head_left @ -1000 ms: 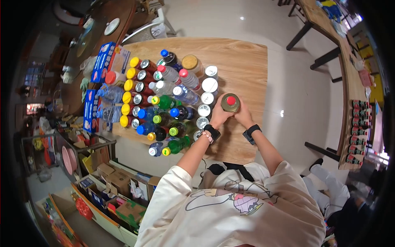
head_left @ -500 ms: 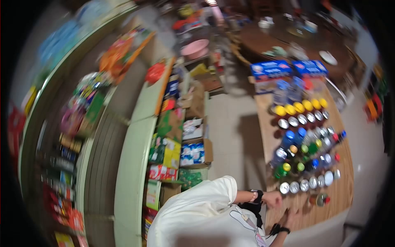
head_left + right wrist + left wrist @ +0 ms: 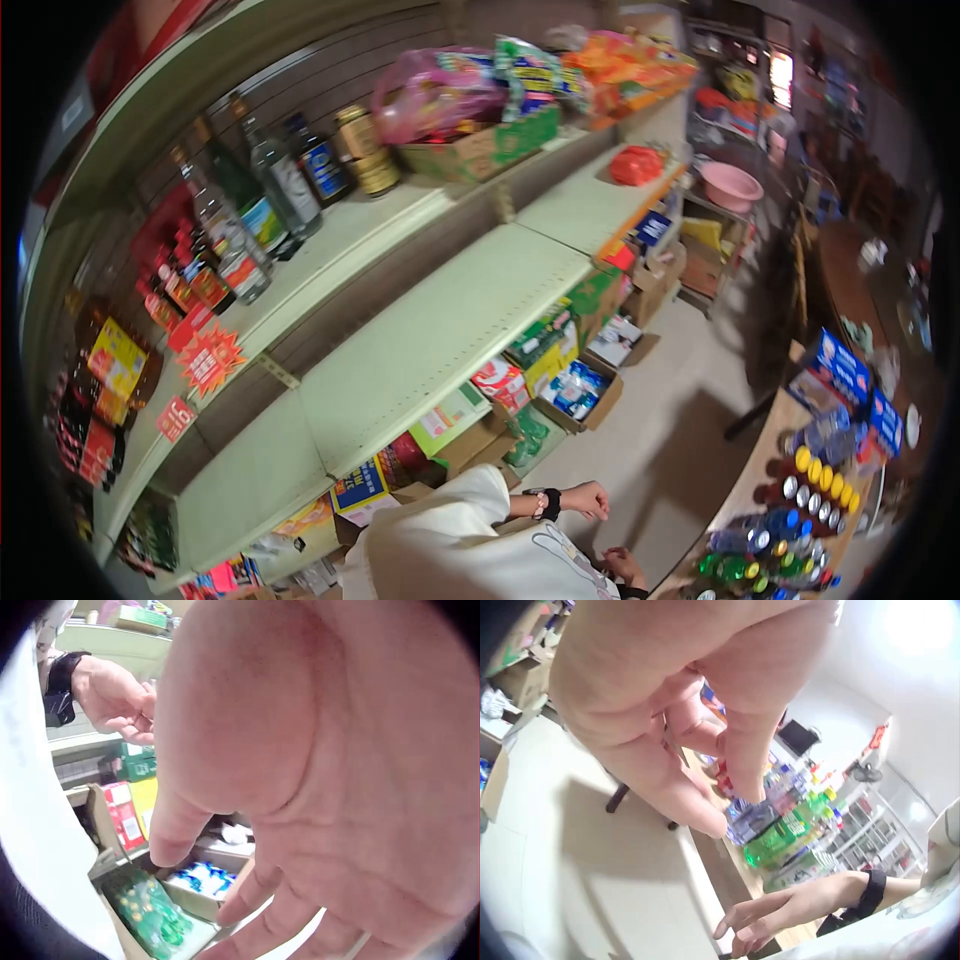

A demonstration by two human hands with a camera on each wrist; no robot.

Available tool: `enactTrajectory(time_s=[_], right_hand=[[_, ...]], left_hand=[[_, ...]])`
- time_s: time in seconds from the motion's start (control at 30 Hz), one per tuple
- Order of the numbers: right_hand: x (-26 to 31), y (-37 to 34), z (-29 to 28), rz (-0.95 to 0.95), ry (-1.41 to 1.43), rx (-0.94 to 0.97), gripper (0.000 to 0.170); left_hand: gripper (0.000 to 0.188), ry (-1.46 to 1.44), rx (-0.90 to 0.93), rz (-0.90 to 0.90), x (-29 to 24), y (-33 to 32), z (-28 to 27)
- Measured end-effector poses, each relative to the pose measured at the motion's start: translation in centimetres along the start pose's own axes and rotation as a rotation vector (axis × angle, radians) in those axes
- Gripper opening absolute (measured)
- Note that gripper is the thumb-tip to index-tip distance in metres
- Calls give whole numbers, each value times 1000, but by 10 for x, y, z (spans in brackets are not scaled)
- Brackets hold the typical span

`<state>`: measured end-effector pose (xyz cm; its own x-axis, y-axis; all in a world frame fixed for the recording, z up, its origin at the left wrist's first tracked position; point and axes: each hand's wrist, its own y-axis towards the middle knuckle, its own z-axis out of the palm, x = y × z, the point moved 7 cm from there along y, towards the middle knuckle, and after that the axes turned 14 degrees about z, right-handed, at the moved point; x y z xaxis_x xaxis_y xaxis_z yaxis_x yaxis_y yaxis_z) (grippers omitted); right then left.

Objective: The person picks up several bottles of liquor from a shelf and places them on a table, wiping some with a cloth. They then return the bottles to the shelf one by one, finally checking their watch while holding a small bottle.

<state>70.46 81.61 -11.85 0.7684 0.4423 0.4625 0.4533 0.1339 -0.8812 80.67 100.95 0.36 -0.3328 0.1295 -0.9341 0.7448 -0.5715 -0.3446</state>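
Observation:
My left hand (image 3: 585, 500) hangs in front of my body with loosely bent fingers and nothing in them. Lower in the head view is my right hand (image 3: 625, 568), partly cut by the sleeve and frame edge, also holding nothing. The right wrist view shows the right palm (image 3: 337, 787) large, fingers spread loosely. Nearest to the hands is the wooden table (image 3: 722, 535), bearing rows of drink bottles and cans. A green bottle (image 3: 776, 838) stands close behind the left fingers in the left wrist view.
Long pale green shelves (image 3: 440, 330) run along the left. Glass liquor bottles (image 3: 280, 180), gold cans (image 3: 368, 160) and a carton of bagged goods (image 3: 480, 150) sit on the upper one. Open cardboard boxes (image 3: 600, 400) line the floor side. A pink basin (image 3: 730, 187) stands farther back.
Both hands have let go of the red-lidded jar, which was left standing on the table beside the cans. The head view has swung left from the table to the shelves.

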Motion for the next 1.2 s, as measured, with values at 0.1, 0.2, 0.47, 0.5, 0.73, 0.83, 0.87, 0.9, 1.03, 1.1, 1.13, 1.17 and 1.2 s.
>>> enactTrajectory(time_s=[0.1, 0.2, 0.47, 0.5, 0.73, 0.83, 0.87, 0.9, 1.03, 1.1, 1.13, 1.17, 1.2], right_hand=[[88, 18, 13, -275, -88, 79, 48], [218, -27, 29, -381, -405, -177, 41], [439, -132, 139, -880, -296, 132, 21], [456, -152, 157, -921, -257, 240, 21], [520, -306, 240, -1066, -323, 620, 18], [536, -358, 258, -1152, -397, 761, 18], [541, -379, 263, -1258, -400, 846, 18], [549, -392, 266, -1258, -409, 859, 18], [588, -451, 277, -1428, -385, 997, 19], [613, -474, 286, -1496, -383, 996, 22], [623, -487, 294, -1503, -387, 995, 25], [633, -500, 303, -1515, -387, 993, 28], [645, -509, 315, -1556, -409, 935, 30]], left_hand=[[19, -134, -207, 78, -21, -34, -46], [12, -169, -463, 144, -17, -61, -99], [13, -368, -749, 486, -121, -161, -177], [11, -363, -750, 543, -137, -175, -184], [5, -251, -924, 809, -261, -333, -179], [10, -270, -977, 864, -293, -396, -159], [13, -249, -992, 892, -302, -415, -151], [15, -224, -1006, 922, -311, -433, -144], [18, 97, -1270, 1171, -345, -506, -126], [21, 290, -1466, 1241, -371, -540, -121], [23, 369, -1604, 1191, -388, -554, -117], [26, 456, -1620, 1141, -402, -565, -123], [30, 539, -1633, 1086, -415, -575, -131]])
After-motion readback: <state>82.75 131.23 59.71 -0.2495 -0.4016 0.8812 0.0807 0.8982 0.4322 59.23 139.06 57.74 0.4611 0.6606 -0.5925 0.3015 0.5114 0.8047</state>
